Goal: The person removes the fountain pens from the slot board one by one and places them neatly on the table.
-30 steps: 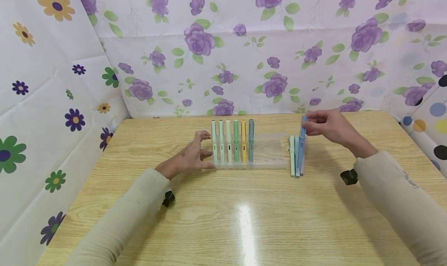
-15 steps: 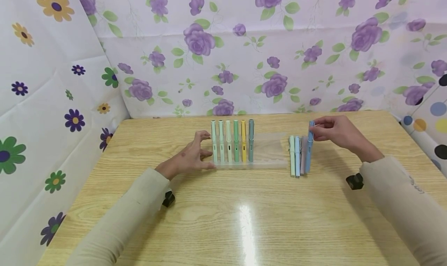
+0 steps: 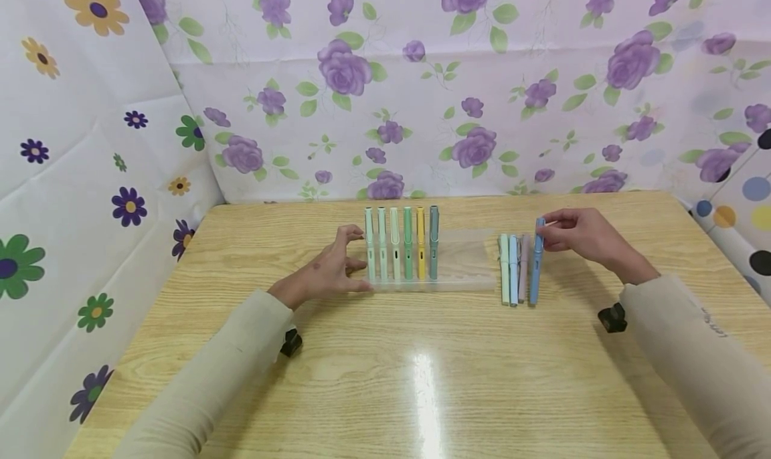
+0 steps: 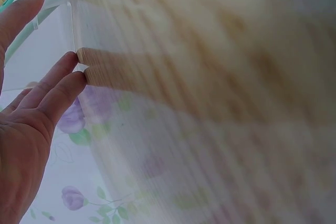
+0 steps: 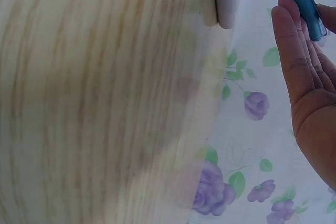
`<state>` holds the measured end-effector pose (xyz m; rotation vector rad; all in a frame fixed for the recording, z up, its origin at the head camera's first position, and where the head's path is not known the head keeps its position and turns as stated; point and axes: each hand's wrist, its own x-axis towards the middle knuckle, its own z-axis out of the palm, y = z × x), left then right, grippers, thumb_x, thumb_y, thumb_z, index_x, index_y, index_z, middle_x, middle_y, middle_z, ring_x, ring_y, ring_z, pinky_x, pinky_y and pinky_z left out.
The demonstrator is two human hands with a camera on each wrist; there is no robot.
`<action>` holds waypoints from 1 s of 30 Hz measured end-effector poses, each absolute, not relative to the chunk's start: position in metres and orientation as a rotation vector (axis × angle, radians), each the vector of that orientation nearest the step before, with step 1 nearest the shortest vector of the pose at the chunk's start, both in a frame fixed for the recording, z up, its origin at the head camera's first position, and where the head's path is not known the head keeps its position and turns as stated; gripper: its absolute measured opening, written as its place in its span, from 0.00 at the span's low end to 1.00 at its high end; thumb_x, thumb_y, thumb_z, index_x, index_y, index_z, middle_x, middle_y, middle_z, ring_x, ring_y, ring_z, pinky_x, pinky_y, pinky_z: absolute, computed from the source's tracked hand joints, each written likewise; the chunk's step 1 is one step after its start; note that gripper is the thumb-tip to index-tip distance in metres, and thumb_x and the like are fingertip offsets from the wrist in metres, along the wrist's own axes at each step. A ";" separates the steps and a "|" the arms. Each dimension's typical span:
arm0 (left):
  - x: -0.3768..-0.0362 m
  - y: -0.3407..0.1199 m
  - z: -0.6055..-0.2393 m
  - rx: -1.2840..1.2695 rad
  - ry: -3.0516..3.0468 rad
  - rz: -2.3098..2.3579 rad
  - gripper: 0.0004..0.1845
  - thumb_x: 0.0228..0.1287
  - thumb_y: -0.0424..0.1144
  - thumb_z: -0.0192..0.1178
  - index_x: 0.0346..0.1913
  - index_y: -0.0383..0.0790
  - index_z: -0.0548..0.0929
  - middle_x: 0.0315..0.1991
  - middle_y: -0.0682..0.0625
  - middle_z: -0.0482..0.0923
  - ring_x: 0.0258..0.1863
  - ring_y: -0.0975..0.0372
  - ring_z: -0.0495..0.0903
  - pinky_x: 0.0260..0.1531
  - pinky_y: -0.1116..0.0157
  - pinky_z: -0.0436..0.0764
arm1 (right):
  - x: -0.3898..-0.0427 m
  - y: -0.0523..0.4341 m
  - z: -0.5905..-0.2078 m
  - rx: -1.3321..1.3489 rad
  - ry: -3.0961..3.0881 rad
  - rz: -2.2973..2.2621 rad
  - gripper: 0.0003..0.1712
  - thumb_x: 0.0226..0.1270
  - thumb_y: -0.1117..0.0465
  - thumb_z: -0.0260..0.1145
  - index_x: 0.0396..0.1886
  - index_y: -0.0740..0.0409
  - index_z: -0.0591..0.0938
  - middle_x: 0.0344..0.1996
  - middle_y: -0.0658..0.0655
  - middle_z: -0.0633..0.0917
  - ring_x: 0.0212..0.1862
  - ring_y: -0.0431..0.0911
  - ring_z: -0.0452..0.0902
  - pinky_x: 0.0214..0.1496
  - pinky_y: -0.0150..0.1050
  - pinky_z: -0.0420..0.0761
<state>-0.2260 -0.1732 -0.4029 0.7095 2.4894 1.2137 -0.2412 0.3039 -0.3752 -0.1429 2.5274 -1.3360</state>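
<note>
Purple-flowered cloth (image 3: 415, 124) backs the pale wooden desk (image 3: 337, 365). Beside three pastel pens (image 3: 513, 271), the right hand (image 3: 584, 236) pinches the slim blue pen (image 3: 535, 275), likely light and stiff, sensibly near its top; the left hand (image 3: 330, 266), loosely spread, touches the clear plastic rack (image 3: 464, 261).

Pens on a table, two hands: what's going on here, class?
A person's right hand pinches a blue pen by its far end, beside three other pens lying on the table. The left hand is at the left end of a clear stand holding six pens, with bare space on its right.
</note>
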 end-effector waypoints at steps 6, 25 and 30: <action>-0.226 -0.174 -0.404 0.715 2.477 1.227 0.48 0.58 0.37 0.75 0.68 0.45 0.47 0.75 0.37 0.48 0.60 0.46 0.78 0.51 0.50 0.81 | -0.242 0.304 -0.378 -0.119 2.515 -1.335 0.38 0.73 0.48 0.64 0.69 0.71 0.67 0.51 0.65 0.83 0.45 0.53 0.86 0.53 0.49 0.83; -0.227 -0.174 -0.404 0.718 2.477 1.233 0.48 0.57 0.35 0.75 0.68 0.45 0.47 0.75 0.37 0.48 0.60 0.47 0.78 0.55 0.49 0.79 | -0.257 0.302 -0.393 -0.064 2.458 -1.271 0.36 0.75 0.52 0.62 0.67 0.77 0.66 0.42 0.63 0.87 0.41 0.51 0.87 0.44 0.43 0.86; -0.227 -0.174 -0.404 0.721 2.478 1.226 0.48 0.58 0.36 0.75 0.68 0.45 0.47 0.76 0.37 0.48 0.60 0.46 0.78 0.56 0.48 0.78 | -0.259 0.300 -0.396 -0.046 2.447 -1.255 0.33 0.76 0.53 0.62 0.65 0.77 0.68 0.42 0.62 0.87 0.41 0.49 0.87 0.44 0.42 0.86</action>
